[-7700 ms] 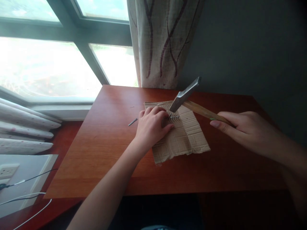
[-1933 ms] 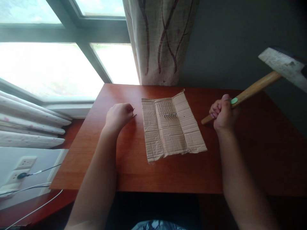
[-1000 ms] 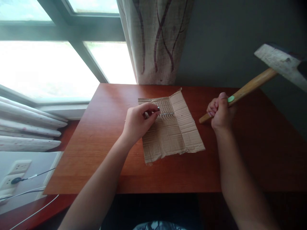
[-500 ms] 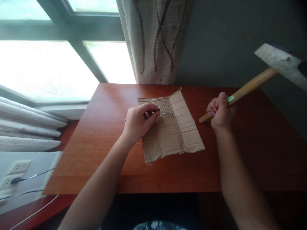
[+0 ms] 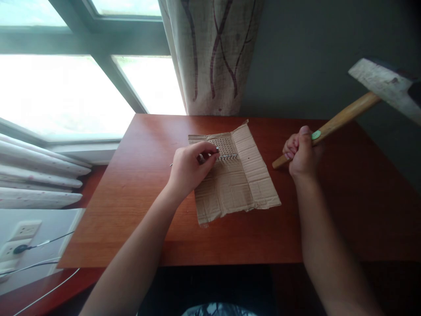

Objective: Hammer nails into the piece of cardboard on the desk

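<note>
My right hand is wrapped round the wooden handle of a hammer, its metal head raised at the far right, well above the table. A green sticker marks the handle. Over a creased piece of cardboard, my left hand pinches a nail between thumb and fingers; only its shiny head shows. Just right of those fingertips runs a row of nails in the cardboard. Behind the row lies a grid of small dark holes. My left hand hides the cardboard's left part.
The cardboard lies on a reddish-brown wooden table. A thin metal piece pokes out left of my left hand. Behind are a window, a patterned curtain and a dark wall. A socket with cables is at lower left.
Almost nothing differs. Both hands, the nail and the hammer keep their places, and the whole view has shifted very slightly.
</note>
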The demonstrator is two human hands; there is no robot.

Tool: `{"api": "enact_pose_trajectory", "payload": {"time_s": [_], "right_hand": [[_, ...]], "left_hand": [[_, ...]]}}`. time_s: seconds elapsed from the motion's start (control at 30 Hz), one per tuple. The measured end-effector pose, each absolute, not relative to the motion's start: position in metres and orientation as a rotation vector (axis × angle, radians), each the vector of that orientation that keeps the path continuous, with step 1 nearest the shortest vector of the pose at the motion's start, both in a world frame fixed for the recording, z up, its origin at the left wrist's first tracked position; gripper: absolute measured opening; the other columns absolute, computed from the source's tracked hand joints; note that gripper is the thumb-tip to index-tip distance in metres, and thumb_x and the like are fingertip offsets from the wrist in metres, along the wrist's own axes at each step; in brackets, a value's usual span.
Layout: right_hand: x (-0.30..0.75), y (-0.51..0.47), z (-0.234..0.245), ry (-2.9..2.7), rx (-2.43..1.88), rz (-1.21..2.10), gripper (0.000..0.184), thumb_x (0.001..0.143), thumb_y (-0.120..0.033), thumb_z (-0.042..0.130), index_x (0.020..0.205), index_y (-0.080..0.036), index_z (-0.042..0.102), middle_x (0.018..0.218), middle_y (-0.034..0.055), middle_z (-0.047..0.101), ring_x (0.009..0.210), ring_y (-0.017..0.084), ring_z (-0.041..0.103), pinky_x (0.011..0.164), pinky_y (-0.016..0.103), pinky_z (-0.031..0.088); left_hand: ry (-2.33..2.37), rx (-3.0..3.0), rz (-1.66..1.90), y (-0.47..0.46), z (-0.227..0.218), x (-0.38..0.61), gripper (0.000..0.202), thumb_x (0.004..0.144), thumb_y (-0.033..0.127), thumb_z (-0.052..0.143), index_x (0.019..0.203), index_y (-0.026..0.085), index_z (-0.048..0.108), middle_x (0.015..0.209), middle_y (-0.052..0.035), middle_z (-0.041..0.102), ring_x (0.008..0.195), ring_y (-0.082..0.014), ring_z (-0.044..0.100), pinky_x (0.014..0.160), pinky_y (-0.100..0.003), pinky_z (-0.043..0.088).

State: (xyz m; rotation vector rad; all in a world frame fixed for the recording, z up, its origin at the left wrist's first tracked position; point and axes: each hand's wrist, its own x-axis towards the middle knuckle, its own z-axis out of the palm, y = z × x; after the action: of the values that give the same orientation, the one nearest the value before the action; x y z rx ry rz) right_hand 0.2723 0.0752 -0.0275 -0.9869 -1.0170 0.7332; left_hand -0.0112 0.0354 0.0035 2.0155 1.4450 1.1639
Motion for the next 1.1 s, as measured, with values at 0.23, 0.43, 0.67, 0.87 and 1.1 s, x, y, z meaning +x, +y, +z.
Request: {"api": "enact_pose_trajectory", "payload": {"time_s": [0.23,0.43,0.67,0.87,1.1], "right_hand": [[0.272,0.075,-0.028,-1.018,-0.960,0.738,0.055,0.089,-0.049,0.068,0.055,-0.023,0.035,0.044,-0.0068,0.030,0.035,0.007,0.026,0.035,0.028,0.015],[0.273,0.076,-0.028,-1.025,-0.961,0.729,0.057,0.089,-0.051,0.068,0.054,-0.023,0.034,0.043,-0.0067,0.030,0.035,0.007,0.026,0.035,0.028,0.015],[0.272,0.075,-0.027,-1.053,-0.966,0.733,0.057,0.089,-0.055,0.067,0.055,-0.023,0.034,0.044,-0.0067,0.031,0.035,0.007,0.027,0.035,0.028,0.016],[0.272,0.069,-0.019,-1.128,-1.070,0.812,0.057,0.081,-0.065,0.071,0.057,-0.024,0.040,0.045,-0.0071,0.035,0.033,0.007,0.028,0.032,0.025,0.017],[0.272,0.038,0.010,-1.307,-1.198,0.982,0.048,0.086,-0.069,0.062,0.074,-0.023,0.059,0.052,-0.0048,0.044,0.038,0.010,0.039,0.034,0.025,0.025]], "left_hand": [[1.430,2.067,1.172,0.035,0.001,-0.011,0.006,0.082,0.020,0.066,0.085,0.021,0.073,0.071,0.0007,0.072,0.061,-0.0120,0.062,0.058,-0.025,0.047],[1.460,2.094,1.155,0.035,0.000,-0.010,0.007,0.082,0.021,0.066,0.085,0.021,0.073,0.073,0.0001,0.072,0.065,-0.0135,0.065,0.058,-0.025,0.047],[1.456,2.090,1.142,0.034,0.001,-0.011,0.007,0.082,0.022,0.065,0.084,0.022,0.073,0.073,0.0000,0.073,0.065,-0.0137,0.065,0.058,-0.025,0.048],[1.464,2.093,1.152,0.035,0.000,-0.010,0.006,0.083,0.023,0.067,0.083,0.022,0.072,0.071,0.0006,0.072,0.062,-0.0127,0.064,0.058,-0.025,0.047],[1.470,2.088,1.158,0.035,-0.001,-0.010,0.006,0.084,0.025,0.068,0.084,0.022,0.073,0.071,0.0000,0.072,0.061,-0.0132,0.062,0.057,-0.025,0.046]]}}
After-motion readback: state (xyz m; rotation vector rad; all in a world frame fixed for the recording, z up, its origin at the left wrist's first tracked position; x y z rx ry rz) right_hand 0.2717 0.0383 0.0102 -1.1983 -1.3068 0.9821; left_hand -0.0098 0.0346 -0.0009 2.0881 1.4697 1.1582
